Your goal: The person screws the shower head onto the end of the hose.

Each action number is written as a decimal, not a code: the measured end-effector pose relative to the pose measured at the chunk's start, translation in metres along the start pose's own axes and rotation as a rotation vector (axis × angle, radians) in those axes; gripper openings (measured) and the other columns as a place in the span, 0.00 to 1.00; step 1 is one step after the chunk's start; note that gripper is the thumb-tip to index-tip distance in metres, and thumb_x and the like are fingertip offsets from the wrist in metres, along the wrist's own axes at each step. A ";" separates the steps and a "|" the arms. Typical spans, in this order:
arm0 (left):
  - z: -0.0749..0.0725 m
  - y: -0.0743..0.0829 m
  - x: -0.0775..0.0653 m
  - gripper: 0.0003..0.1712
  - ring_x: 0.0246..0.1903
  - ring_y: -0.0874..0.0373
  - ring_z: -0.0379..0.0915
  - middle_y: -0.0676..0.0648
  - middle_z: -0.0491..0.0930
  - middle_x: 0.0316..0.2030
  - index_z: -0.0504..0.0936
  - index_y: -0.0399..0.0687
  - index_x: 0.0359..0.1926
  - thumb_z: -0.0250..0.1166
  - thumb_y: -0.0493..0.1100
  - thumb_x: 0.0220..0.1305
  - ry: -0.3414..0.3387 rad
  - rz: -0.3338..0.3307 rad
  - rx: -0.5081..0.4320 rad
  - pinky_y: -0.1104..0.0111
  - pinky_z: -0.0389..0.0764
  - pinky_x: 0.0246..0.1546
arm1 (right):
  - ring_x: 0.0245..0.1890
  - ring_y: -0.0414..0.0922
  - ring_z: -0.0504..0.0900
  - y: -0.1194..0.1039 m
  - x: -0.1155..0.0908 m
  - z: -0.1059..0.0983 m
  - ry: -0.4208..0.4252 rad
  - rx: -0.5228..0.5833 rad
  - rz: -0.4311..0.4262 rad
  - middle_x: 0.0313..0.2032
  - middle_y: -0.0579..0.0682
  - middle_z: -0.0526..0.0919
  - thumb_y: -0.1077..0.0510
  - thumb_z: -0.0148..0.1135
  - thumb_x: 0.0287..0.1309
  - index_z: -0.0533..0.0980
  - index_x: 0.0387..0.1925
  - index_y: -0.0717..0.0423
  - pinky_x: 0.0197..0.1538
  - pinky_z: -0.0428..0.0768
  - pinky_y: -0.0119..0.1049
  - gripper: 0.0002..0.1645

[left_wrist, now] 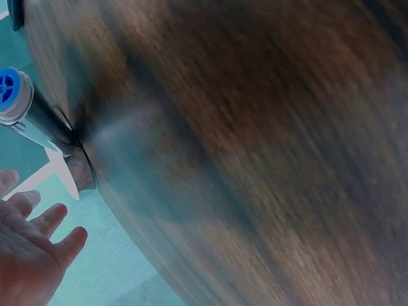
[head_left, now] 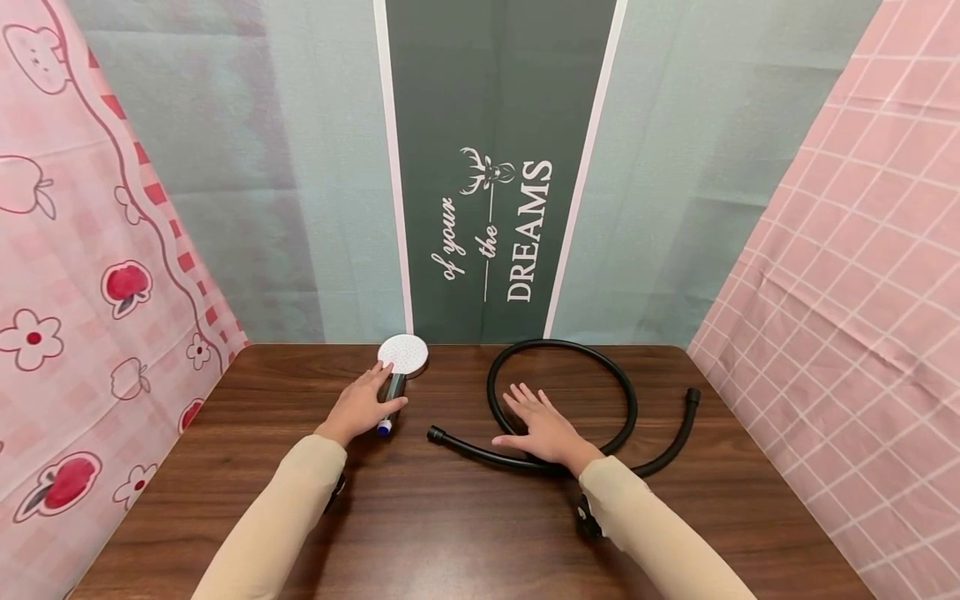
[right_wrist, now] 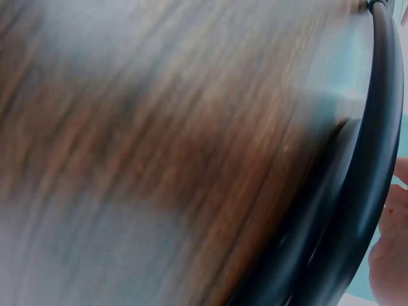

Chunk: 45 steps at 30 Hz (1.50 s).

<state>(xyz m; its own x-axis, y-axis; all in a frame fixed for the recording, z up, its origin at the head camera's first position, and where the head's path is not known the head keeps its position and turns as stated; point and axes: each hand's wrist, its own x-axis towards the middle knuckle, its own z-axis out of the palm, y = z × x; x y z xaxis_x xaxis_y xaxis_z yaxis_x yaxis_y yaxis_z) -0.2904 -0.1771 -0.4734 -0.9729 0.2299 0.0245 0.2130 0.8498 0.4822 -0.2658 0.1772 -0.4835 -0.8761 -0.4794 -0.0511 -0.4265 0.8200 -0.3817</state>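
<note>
On the left half of the table lies a shower head (head_left: 405, 353) with a round white face and a dark handle; its handle end (left_wrist: 9, 92) shows a blue insert in the left wrist view. My left hand (head_left: 362, 406) reaches over the handle with fingers spread, overlapping it in the head view. A black shower hose (head_left: 628, 392) lies in a loop to the right, with one end at the middle of the table and the other at the right. My right hand (head_left: 549, 432) hovers over the loop's near left side, fingers extended and apart, gripping nothing.
The brown wooden table (head_left: 465, 533) ends at the back against a grey-green cloth (head_left: 337, 167) with printed lettering. Pink patterned cloth (head_left: 67, 333) hangs along the left, and pink checked cloth (head_left: 840, 333) along the right.
</note>
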 end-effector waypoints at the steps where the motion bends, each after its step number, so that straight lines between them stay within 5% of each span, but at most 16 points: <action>1: 0.000 0.000 0.000 0.45 0.74 0.32 0.50 0.32 0.50 0.76 0.54 0.41 0.76 0.60 0.59 0.69 -0.001 -0.002 -0.003 0.38 0.58 0.72 | 0.80 0.52 0.43 -0.001 0.000 0.000 -0.001 0.004 -0.001 0.78 0.55 0.50 0.25 0.57 0.57 0.56 0.76 0.54 0.81 0.40 0.56 0.57; 27: 0.006 0.001 0.002 0.49 0.75 0.34 0.48 0.34 0.45 0.78 0.45 0.36 0.77 0.60 0.55 0.69 -0.052 -0.106 -0.202 0.42 0.59 0.73 | 0.80 0.48 0.45 -0.022 0.007 0.015 -0.049 0.005 -0.036 0.78 0.52 0.51 0.23 0.57 0.56 0.55 0.76 0.53 0.82 0.45 0.50 0.58; 45: 0.010 0.002 0.004 0.48 0.70 0.32 0.60 0.26 0.59 0.71 0.51 0.34 0.76 0.62 0.55 0.67 -0.025 -0.158 -0.263 0.41 0.67 0.68 | 0.79 0.47 0.48 -0.036 0.013 0.018 -0.097 0.004 -0.041 0.78 0.51 0.53 0.23 0.58 0.55 0.54 0.76 0.56 0.82 0.47 0.48 0.60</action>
<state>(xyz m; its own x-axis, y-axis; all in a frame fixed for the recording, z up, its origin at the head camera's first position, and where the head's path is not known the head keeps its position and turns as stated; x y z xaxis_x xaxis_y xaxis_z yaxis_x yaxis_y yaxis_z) -0.2931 -0.1700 -0.4816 -0.9889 0.1188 -0.0888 0.0253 0.7249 0.6884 -0.2576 0.1354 -0.4873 -0.8318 -0.5409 -0.1248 -0.4606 0.7980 -0.3887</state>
